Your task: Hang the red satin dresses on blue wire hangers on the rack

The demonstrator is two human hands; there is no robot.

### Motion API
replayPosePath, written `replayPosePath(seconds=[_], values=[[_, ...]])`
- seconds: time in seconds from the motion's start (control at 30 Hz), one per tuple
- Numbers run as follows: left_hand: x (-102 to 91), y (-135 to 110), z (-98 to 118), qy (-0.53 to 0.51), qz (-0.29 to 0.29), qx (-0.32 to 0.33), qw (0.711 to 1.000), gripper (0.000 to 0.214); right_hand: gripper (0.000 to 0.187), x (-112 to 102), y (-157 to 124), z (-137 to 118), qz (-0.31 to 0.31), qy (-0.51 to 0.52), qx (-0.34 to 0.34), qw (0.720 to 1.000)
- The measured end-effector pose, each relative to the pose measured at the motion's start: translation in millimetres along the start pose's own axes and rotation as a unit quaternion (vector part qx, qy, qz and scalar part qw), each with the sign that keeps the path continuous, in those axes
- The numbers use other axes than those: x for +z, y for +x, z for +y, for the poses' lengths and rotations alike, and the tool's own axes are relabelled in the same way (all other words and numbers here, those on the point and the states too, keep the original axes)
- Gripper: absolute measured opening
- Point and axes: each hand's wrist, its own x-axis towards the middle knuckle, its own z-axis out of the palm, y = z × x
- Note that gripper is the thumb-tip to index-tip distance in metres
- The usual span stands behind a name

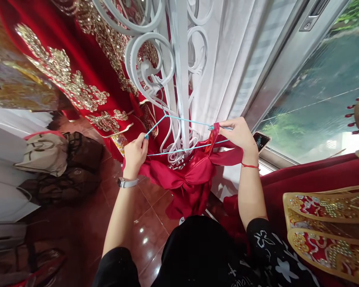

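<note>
A light blue wire hanger [185, 150] hangs by its metal hook from the scrollwork of a white metal rack [182, 75]. A dark red satin dress [182, 177] drapes below it, its bodice facing me. My left hand [135, 154] is closed around the hanger's left corner; whether fabric is also in its grasp is hidden. At the opposite end, my right hand [235, 134] pinches the dress's right strap against the hanger's sloping arm. Loose red fabric hangs beneath the right wrist.
Red gowns with gold sequins [60, 67] hang at the left. Bags [44, 153] rest on the left side, above a red tiled floor [149, 215]. White curtains [236, 52] and a window [317, 91] stand at right, with a phone [261, 140] near its sill. Beaded gold-edged garments [326, 207] are lower right.
</note>
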Motion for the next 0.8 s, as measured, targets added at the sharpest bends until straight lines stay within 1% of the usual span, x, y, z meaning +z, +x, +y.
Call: replayPosePath(seconds=[0.07, 0.1, 0.13, 0.17, 0.23, 0.27, 0.3, 0.33, 0.37, 0.4, 0.43, 0.47, 0.5, 0.53, 0.57, 0.63, 0.7, 0.73, 0.8], values=[[-4.7, -5.3, 1.8, -0.012, -0.004, -0.005, 1.0, 0.029, 0.021, -0.7, 6.7, -3.0, -0.053, -0.044, -0.002, 0.998], [-6.9, -8.3, 1.0, -0.029, -0.001, 0.001, 1.0, 0.029, 0.017, -0.5, 8.1, -1.9, -0.069, -0.063, -0.003, 0.996], [-8.7, -11.5, -1.5, -0.053, 0.009, 0.011, 0.998, 0.029, 0.019, 0.5, 8.2, 0.2, -0.077, -0.079, -0.005, 0.994], [-9.8, -14.7, -6.0, -0.083, 0.027, 0.02, 0.996, 0.03, 0.025, 2.6, 7.1, 2.9, -0.075, -0.09, -0.009, 0.993], [-9.3, -21.0, -20.9, -0.151, 0.076, 0.02, 0.985, 0.039, 0.039, 11.5, 1.8, 7.1, -0.039, -0.098, -0.027, 0.994], [-7.7, -23.8, -30.8, -0.185, 0.094, 0.009, 0.978, 0.046, 0.042, 18.9, -2.0, 7.5, -0.006, -0.098, -0.042, 0.994], [-5.3, -26.3, -41.6, -0.221, 0.1, -0.004, 0.97, 0.052, 0.042, 28.6, -6.0, 6.5, 0.035, -0.098, -0.06, 0.993], [-2.3, -28.3, -52.7, -0.258, 0.095, -0.017, 0.961, 0.056, 0.041, 40.8, -9.9, 3.9, 0.074, -0.095, -0.078, 0.99], [0.9, -29.9, -63.2, -0.292, 0.084, -0.028, 0.952, 0.058, 0.037, 55.6, -13.3, -0.1, 0.1, -0.088, -0.095, 0.987], [4.3, -31.1, -72.7, -0.324, 0.069, -0.039, 0.943, 0.059, 0.034, 72.9, -15.9, -5.3, 0.106, -0.076, -0.109, 0.985], [7.5, -32.1, -80.6, -0.351, 0.056, -0.05, 0.933, 0.059, 0.031, 92.2, -17.3, -11.3, 0.086, -0.059, -0.12, 0.987], [10.4, -32.9, -86.6, -0.371, 0.049, -0.064, 0.925, 0.06, 0.029, 113.3, -17.3, -17.8, 0.042, -0.04, -0.129, 0.99], [12.9, -33.8, -90.8, -0.385, 0.049, -0.078, 0.918, 0.061, 0.029, 135.2, -16.0, -24.4, -0.017, -0.025, -0.13, 0.991], [14.7, -34.8, -93.3, -0.392, 0.052, -0.092, 0.914, 0.061, 0.032, 157.4, -13.5, -30.9, -0.069, -0.016, -0.123, 0.99], [15.8, -35.9, -94.3, -0.396, 0.058, -0.104, 0.91, 0.061, 0.035, 178.7, -10.2, -36.9, -0.108, -0.009, -0.111, 0.988], [14.4, -37.4, -92.7, -0.395, 0.076, -0.119, 0.908, 0.06, 0.035, 215.6, -2.8, -47.3, -0.159, -0.005, -0.081, 0.984], [6.9, -35.5, -87.3, -0.383, 0.089, -0.125, 0.911, 0.056, 0.027, 240.2, 2.7, -54.3, -0.174, -0.013, -0.044, 0.984], [0.9, -32.5, -83.2, -0.374, 0.09, -0.121, 0.915, 0.052, 0.023, 247.3, 4.4, -56.3, -0.173, -0.016, -0.027, 0.984], [-13.9, -22.3, -72.2, -0.344, 0.072, -0.083, 0.933, 0.044, 0.019, 252.6, 6.3, -56.5, -0.162, -0.015, -0.003, 0.987]])
